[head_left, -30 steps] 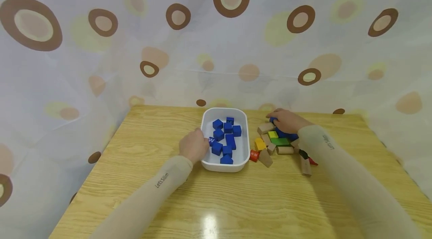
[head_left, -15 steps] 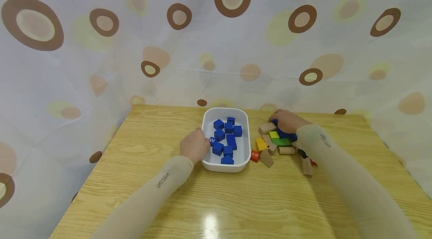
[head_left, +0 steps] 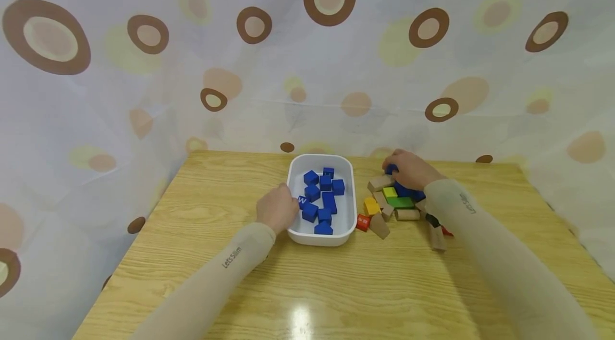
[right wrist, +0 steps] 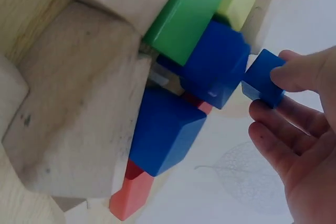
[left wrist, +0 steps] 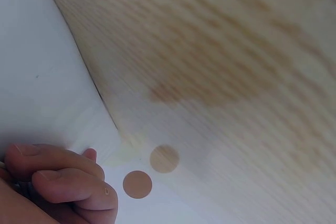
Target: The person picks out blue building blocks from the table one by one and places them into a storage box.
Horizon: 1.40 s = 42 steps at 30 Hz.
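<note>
My right hand (head_left: 412,170) pinches a small blue block (right wrist: 263,78) between thumb and fingers, at the back of a block pile. In the right wrist view the block is just beside another blue block (right wrist: 218,61), with one more blue block (right wrist: 167,129) lower down. My left hand (head_left: 277,208) holds the left rim of a white plastic tub (head_left: 319,239). In the left wrist view its fingers (left wrist: 73,184) are curled against the tub's outer wall; the grip on the rim itself is hidden. Several blue blocks (head_left: 329,202) lie in the tub, one marked W.
Right of the tub lie a green block (head_left: 401,203), a yellow-green block (head_left: 389,192), an orange block (head_left: 371,206), a red block (head_left: 362,222) and several plain wooden blocks (head_left: 379,226). A patterned cloth (head_left: 355,62) hangs behind the wooden table (head_left: 336,292).
The right hand dips slightly toward the pile, then rises a little with the blue block in its fingers. My left hand and the tub stay in place.
</note>
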Motion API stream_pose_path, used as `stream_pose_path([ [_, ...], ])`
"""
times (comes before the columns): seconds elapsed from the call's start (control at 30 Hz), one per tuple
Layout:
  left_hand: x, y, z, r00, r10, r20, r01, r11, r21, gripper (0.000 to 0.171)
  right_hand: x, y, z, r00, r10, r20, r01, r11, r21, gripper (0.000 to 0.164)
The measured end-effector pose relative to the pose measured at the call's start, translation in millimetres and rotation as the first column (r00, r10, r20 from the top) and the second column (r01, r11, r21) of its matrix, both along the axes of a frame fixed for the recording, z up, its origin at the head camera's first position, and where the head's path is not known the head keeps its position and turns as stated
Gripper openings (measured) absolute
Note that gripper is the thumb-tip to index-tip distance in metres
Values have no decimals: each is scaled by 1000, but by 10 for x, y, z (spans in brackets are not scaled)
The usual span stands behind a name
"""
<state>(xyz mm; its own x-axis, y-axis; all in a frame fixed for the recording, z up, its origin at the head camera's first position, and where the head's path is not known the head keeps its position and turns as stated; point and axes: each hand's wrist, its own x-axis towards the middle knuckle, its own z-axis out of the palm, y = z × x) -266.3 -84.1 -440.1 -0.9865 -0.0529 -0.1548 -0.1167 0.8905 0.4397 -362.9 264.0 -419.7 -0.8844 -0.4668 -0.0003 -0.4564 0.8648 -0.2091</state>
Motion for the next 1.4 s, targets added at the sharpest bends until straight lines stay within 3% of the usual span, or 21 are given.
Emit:
stream_pose_path([
  [0.37, 3, -10, 7, 1000, -8, 5, 8, 1000, 6, 41, 314, -125, 269, 991, 68, -113, -76, 995, -66, 25],
  [0.53, 13, -17, 28, 1000, -7, 2, 7, 1000, 20, 39, 494, -265, 406, 986, 91, -137, -97, 994, -42, 23],
  [0.63, 17, -17, 36, 1000, -4, 2, 4, 1000, 19, 38, 605, -370, 455, 971, 132, -197, -139, 990, -21, 22],
  [0.8, 23, -9, 43, 1000, -5, 2, 5, 1000, 5, 37, 785, -541, 522, 924, 238, -301, -249, 969, 1, 20],
  [0.97, 24, -6, 37, 1000, -12, -1, 12, 1000, 2, 36, 962, -723, 620, 904, 297, -308, -302, 953, 33, 22],
  [1.1, 29, -14, 39, 1000, -11, -5, 11, 1000, 9, 36, 1083, -891, 673, 905, 321, -279, -316, 947, 62, 24],
  [1.27, 35, -25, 37, 1000, -7, -13, 8, 1000, 20, 35, 1170, -1106, 616, 920, 334, -205, -323, 943, 84, 23],
  [1.4, 11, -12, 13, 1000, -6, -15, 6, 1000, 19, 35, 1214, -1248, 546, 916, 355, -189, -347, 935, 77, 22],
])
